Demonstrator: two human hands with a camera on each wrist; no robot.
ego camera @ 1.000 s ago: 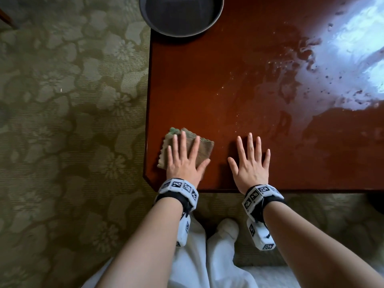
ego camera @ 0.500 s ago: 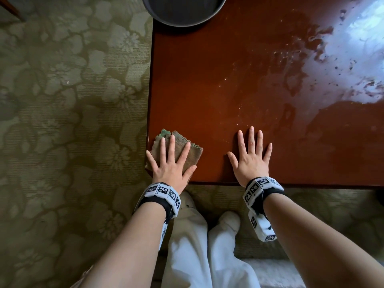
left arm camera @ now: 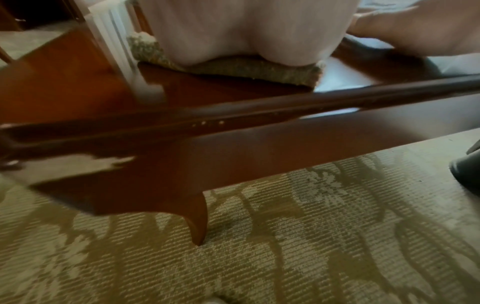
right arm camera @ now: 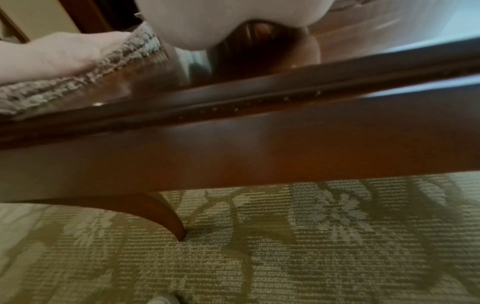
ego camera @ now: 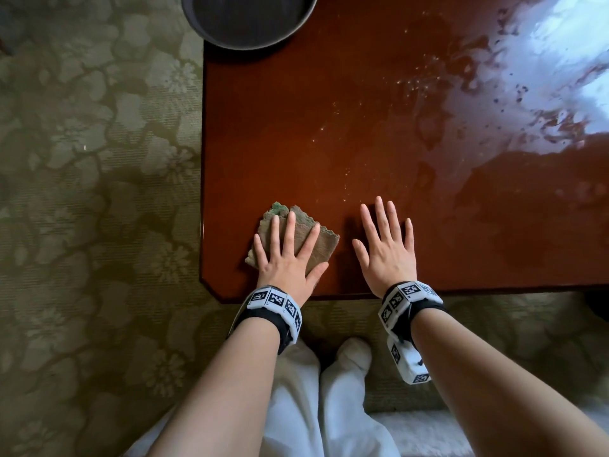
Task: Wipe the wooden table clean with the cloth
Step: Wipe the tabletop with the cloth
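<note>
A folded brown-green cloth (ego camera: 321, 240) lies near the front left corner of the glossy red-brown wooden table (ego camera: 362, 110). My left hand (ego camera: 286, 249) presses flat on the cloth with straight, spread fingers. My right hand (ego camera: 385, 245) rests flat on the bare tabletop just to the right of the cloth, fingers straight. Small pale specks (ego camera: 346, 173) dot the wood beyond the hands. In the left wrist view the cloth (left arm camera: 246, 70) shows under my palm above the table's front rim (left arm camera: 259, 111). The right wrist view shows the cloth (right arm camera: 78, 82) at left.
A dark round basin (ego camera: 247, 18) overhangs the table's far left edge. A bright window glare (ego camera: 543, 77) covers the far right of the top. Patterned olive carpet (ego camera: 92, 192) surrounds the table. My white-trousered legs (ego camera: 313, 407) are below the front edge. A curved table leg (left arm camera: 197, 222) stands on the carpet.
My left hand slid the cloth left to the table's edge, then back to the right. The right hand stayed flat in place.
</note>
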